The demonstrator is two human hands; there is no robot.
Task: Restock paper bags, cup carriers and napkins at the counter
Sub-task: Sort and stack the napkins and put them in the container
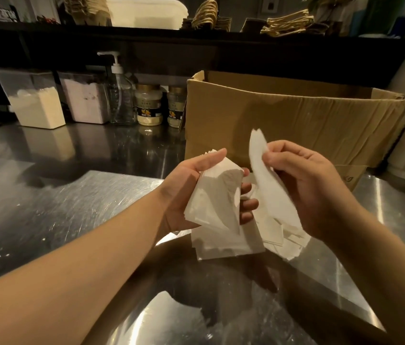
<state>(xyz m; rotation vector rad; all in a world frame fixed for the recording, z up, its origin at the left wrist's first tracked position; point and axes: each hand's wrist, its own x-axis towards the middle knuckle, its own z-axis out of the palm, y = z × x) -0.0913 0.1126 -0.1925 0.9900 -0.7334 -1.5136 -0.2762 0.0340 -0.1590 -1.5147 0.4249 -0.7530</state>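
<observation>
Sorting napkins is where things stand right now, and honestly the restock looks like it's mid-way at best. Up on the dark shelf (196,37) there are already piles of what look like brown paper bags (287,22) and some stacked pulp carriers (82,7), so those two may be sorted — can't say for sure from here. The napkins haven't reached any holder that I can see.

Both hands are held up over the steel counter (47,207), just in front of the open cardboard box (283,120). The left hand (186,192) is palm-in with thumb on top and fingers curled underneath, gripping a messy wad of white napkins (216,220). The right hand (306,188) is pinching a single napkin sheet (266,175) between thumb and fingers, peeling it away from the bunch — the sheet curves upward and more loose ones hang below that palm.

My guess is they're straightening the stack before it goes anywhere.
</observation>
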